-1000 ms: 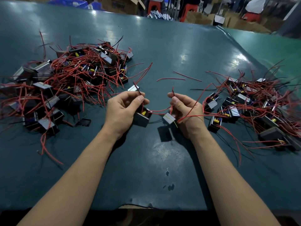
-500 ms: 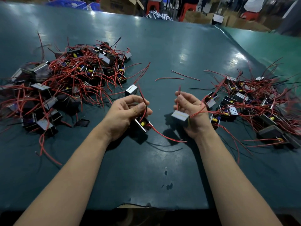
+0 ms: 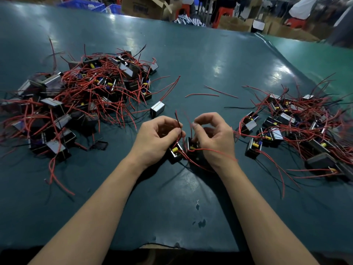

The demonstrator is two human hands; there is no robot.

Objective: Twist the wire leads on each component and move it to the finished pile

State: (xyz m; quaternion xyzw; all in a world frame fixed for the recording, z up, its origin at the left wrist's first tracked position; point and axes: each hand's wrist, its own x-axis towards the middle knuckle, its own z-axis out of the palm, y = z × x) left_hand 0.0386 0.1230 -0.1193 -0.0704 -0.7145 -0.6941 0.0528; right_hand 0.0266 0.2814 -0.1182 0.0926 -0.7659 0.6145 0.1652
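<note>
Two small black box components with yellow parts and red wire leads sit close together at the table's middle. My left hand (image 3: 158, 134) pinches the upright red leads of the left component (image 3: 175, 152). My right hand (image 3: 214, 136) has its fingers curled over the right component (image 3: 191, 147) and pinches its red leads at the fingertips; the box is partly hidden under the palm. A large tangled pile of components (image 3: 76, 100) lies to the left. A second pile (image 3: 298, 127) spreads out to the right.
A lone component (image 3: 157, 109) lies just beyond my left hand. Loose red wire pieces (image 3: 202, 95) lie past my hands. The teal table mat (image 3: 172, 203) has a worn front edge. Boxes and red stools stand beyond the far edge.
My hands have come together at the table's middle. The component in my right hand was lowered next to the left one. Both hands still pinch red leads.
</note>
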